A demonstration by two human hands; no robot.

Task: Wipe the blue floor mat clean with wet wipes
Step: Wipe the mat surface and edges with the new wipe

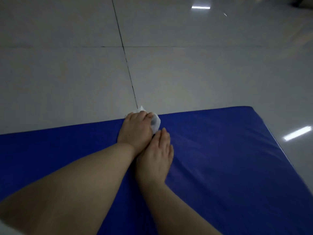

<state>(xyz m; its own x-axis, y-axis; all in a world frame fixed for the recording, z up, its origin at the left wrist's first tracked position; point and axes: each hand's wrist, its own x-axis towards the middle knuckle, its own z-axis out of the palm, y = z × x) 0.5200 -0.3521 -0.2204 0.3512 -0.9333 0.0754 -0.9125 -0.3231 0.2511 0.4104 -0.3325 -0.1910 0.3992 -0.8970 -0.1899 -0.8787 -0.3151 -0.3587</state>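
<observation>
From the head camera, looking down: the blue floor mat (220,158) fills the lower half of the view, its far edge running across the middle and its right corner rounding off near the tiled floor (67,73). The mat's near and left parts are cut off by the frame. At the far edge, the left hand (135,129) is curled over a crumpled white wet wipe (156,123), gripping it right against the mat's border. Most of the wipe is buried under the fingers; only a ragged tip pokes out beyond the edge and a fold shows on the right, with a dark smudge on it that is hard to make out. Just beside it, the right hand (157,160) lies flat on the mat, fingers straight and close together, holding nothing, its fingertips almost at the wipe. Both forearms run out of frame below. Light strips glare off the glossy tiles.
</observation>
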